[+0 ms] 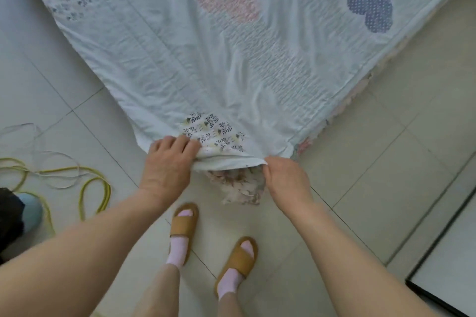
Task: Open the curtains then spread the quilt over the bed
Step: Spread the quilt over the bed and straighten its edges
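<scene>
A pale blue-white quilt (231, 59) with pink and navy heart patches and a leaf-print patch lies spread over the bed, filling the upper part of the head view. Its near corner points toward me and hangs over the bed's corner. My left hand (170, 162) grips the quilt's edge just left of that corner, fingers curled over the cloth. My right hand (284, 177) pinches the corner's right side. Under the corner a floral bed sheet (239, 185) hangs down. No curtains are in view.
I stand on pale floor tiles (373, 162) in tan slippers (184, 221) and pink socks. A yellow cable (92, 183) and thin white cords loop on the floor at left. A black-framed white panel (448, 252) lies at the lower right.
</scene>
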